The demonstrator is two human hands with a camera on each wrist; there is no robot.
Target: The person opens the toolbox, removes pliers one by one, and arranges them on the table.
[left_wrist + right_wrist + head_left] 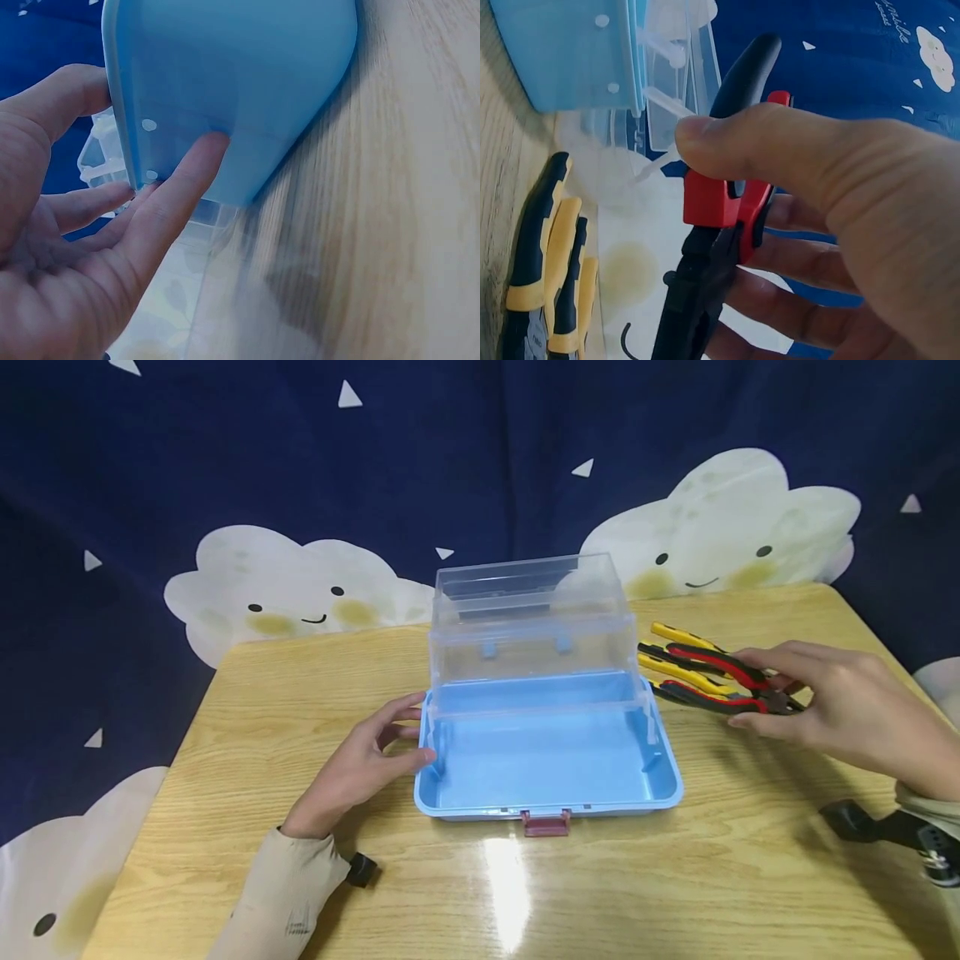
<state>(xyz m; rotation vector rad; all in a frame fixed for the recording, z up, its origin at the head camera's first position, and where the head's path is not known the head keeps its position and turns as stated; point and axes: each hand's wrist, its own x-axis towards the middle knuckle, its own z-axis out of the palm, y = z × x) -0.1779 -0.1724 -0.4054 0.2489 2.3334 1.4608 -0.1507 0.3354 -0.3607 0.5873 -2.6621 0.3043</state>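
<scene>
A pale blue tool box (pixel 540 768) stands on the table with its clear lid (pixel 532 602) raised at the back; its bottom shows bare. My left hand (pixel 371 758) grips the box's left wall, thumb over the rim and fingers (pixel 180 187) against the outside. To the right of the box, my right hand (pixel 832 702) holds pliers (pixel 712 202) with red and black handles, thumb on one side and fingers on the other. Their handles point left toward the box, raised over two yellow-and-black-handled pliers (pixel 536 255) lying side by side on the table.
A purple-red latch (pixel 546 823) hangs at the box's front edge. The wooden table (pixel 292 693) ends at the back against a dark blue cloth (pixel 420 452) printed with white clouds and triangles. Small black wrist cameras (pixel 362 870) sit at both sleeves.
</scene>
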